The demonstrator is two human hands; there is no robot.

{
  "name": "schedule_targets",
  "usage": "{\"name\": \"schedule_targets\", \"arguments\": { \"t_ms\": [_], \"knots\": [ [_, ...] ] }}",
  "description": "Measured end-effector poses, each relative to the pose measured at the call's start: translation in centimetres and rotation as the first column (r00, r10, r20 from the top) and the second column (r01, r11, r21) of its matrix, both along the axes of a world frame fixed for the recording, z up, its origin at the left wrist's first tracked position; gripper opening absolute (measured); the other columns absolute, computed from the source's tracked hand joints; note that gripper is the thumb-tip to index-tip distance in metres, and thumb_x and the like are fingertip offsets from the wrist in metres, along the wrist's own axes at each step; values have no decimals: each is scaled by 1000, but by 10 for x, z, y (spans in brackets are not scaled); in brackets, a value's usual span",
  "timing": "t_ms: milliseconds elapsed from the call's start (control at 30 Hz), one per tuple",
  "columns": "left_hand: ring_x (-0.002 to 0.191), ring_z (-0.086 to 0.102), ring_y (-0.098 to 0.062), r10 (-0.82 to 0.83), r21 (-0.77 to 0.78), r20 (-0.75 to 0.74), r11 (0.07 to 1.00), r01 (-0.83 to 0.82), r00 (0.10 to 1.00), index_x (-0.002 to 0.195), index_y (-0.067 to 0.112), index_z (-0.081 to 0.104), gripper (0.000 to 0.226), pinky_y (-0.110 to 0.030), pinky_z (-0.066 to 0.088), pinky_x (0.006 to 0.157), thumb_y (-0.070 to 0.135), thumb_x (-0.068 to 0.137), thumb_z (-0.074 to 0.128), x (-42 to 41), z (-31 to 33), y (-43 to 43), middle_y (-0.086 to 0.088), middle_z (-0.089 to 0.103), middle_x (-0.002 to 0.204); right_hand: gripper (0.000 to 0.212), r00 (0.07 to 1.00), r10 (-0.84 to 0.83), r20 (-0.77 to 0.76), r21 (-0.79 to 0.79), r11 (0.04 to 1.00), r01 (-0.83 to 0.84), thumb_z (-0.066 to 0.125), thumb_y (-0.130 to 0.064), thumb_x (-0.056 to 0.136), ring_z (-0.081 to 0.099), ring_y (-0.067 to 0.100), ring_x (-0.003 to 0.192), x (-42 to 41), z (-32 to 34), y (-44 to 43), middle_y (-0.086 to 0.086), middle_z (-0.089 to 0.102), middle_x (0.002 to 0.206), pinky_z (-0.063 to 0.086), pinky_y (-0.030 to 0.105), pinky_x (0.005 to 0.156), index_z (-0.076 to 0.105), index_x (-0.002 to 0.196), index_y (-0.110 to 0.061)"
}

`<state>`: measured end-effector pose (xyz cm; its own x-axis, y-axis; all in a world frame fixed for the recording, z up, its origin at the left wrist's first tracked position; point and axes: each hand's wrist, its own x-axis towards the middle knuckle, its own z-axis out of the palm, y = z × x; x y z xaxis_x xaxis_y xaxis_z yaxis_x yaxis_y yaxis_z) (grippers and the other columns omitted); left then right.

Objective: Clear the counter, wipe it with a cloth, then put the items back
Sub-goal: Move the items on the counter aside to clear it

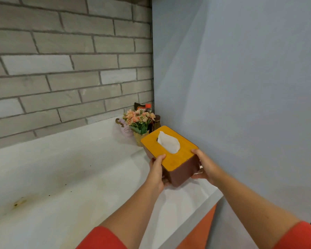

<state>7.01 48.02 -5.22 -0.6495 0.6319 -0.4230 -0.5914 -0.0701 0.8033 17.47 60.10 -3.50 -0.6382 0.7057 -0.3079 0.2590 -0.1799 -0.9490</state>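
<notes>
Both on the tissue box (176, 164): left grip (157, 170) holds the near-left edge, thumb on the lid (149, 142), fingers underneath; right grip (206, 166) mirrors it at the near-right corner. We judge the box light, rigid and smooth-sided, with a possibly loose lid, so we hold low with thumbs on top. It sits between the grips, over the right end of the worktop (61, 168), beside the wall (241, 87), with flowers (138, 119) just behind.

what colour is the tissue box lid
Yellow-orange, wood-look, on the tissue box lid; head view.
</notes>
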Motion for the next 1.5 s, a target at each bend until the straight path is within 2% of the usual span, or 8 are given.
{"name": "schedule_targets", "arguments": {
  "t_ms": [233,400,600,667,833,1000,1367,1500],
  "knots": [
    [79,56,-20,9,-107,-14,994,-11,1000,123,32,42,40,-26,42,57,43,87,53,-7,2,44,-6,59,102,40,999,5,39,8,1000,-6,44,-47,92,53,18,81,-12,-6,43,2,51,92,48,42,91,47,118,-17],
    [73,56,-17,-30,-147,-44,989,24,999,96,25,49,13,-28,43,60,37,91,48,-9,8,70,-3,60,84,41,999,20,41,30,999,-21,41,-46,94,48,20,105,-21,-10,69,4,50,119,42,43,99,47,124,-20],
    [99,61,-28,41,-201,-49,978,-50,998,128,29,38,53,-39,51,73,44,81,56,-21,9,96,-8,62,116,48,999,31,30,35,999,-32,37,-48,95,48,20,106,-34,-13,86,2,49,118,39,36,94,45,133,-20],
    [101,61,-29,44,-205,-54,977,-54,998,129,26,39,55,-43,50,78,43,80,57,-24,9,103,-9,61,116,48,999,41,17,38,998,-42,35,-47,96,48,20,105,-36,-14,91,3,50,119,39,36,94,45,134,-19],
    [102,58,-30,51,-257,-69,964,-67,996,130,23,37,56,-38,49,66,42,81,56,-29,10,114,-11,58,118,49,998,64,1,47,997,-64,34,-47,97,48,20,106,-39,-15,100,6,51,124,40,34,89,43,136,-17],
    [107,55,-29,21,-312,-89,949,-48,996,133,18,37,57,-43,45,78,39,83,55,-33,9,119,-11,56,121,50,996,84,-25,106,991,-81,31,-44,99,44,24,128,-42,-25,109,6,43,143,34,42,110,34,142,-20],
    [109,53,-31,37,-291,-58,955,-53,998,137,25,33,62,-50,45,81,45,84,58,-30,8,122,-9,53,125,53,996,89,16,94,991,-90,31,-47,98,43,26,129,-50,-30,121,7,43,142,35,44,110,33,143,-18],
    [124,47,-32,64,-276,-70,958,-81,995,141,23,30,60,-48,43,91,48,91,50,-26,7,114,-10,46,139,42,1000,-10,20,360,933,2,36,-30,99,46,27,121,-53,-27,117,12,48,134,37,38,99,38,136,-12]
  ]
}}
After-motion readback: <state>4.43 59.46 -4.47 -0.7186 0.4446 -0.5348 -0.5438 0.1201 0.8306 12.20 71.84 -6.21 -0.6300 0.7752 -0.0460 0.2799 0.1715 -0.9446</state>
